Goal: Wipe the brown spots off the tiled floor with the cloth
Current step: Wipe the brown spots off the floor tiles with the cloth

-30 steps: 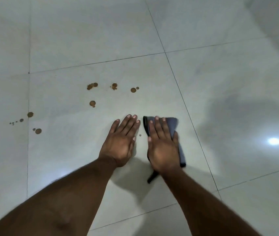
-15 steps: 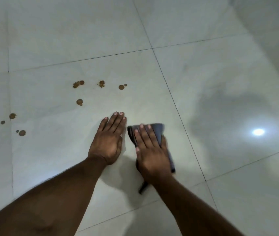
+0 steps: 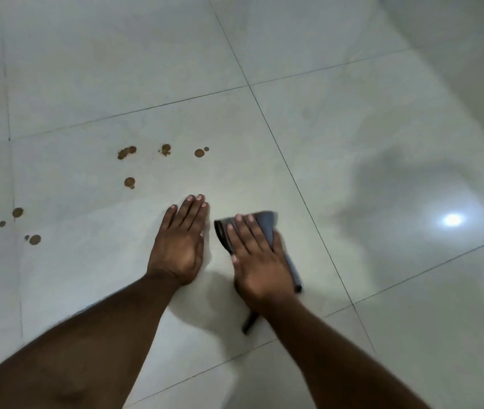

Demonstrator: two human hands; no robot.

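A folded grey cloth [image 3: 266, 223] lies on the pale tiled floor [image 3: 352, 128] under my right hand [image 3: 259, 262], which presses it flat with straight fingers. My left hand [image 3: 180, 243] rests flat on the tile just left of it, fingers together, touching no spot. Several brown spots lie ahead and to the left: a row with a double blot [image 3: 126, 152], a rough spot [image 3: 166, 149] and a round spot [image 3: 199, 152], one single spot [image 3: 129, 182] below them, and a scattered group [image 3: 34, 239] at the far left around a grout line.
Dark grout lines [image 3: 282, 156] cross the floor. A bright lamp reflection [image 3: 452, 219] and a soft shadow lie on the tile to the right. A pale wall base rises at the top right corner.
The view shifted sideways and back. My right hand slid the cloth slightly toward me; my left hand stayed flat beside it. The spots look unchanged.
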